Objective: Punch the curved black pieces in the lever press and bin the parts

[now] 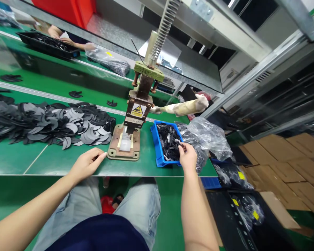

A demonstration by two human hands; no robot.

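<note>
A hand press (136, 115) with a yellow warning label stands on the green table (54, 162); its base plate (123, 143) holds a pale block. My left hand (87, 164) rests on the table just left of the base, fingers loosely curled, pinching something small I cannot make out. My right hand (187, 156) reaches into the blue tray (158, 148) of small black parts (169, 141), fingers pinched on a black part. The press lever with a wrapped handle (184, 106) points right.
A large heap of black crescent-shaped pieces (49, 123) lies left of the press. Clear plastic bags (206, 139) sit right of the tray. Cardboard boxes (285, 160) lie on the floor at right. Another person's hands (59, 35) work at a black tray across the table.
</note>
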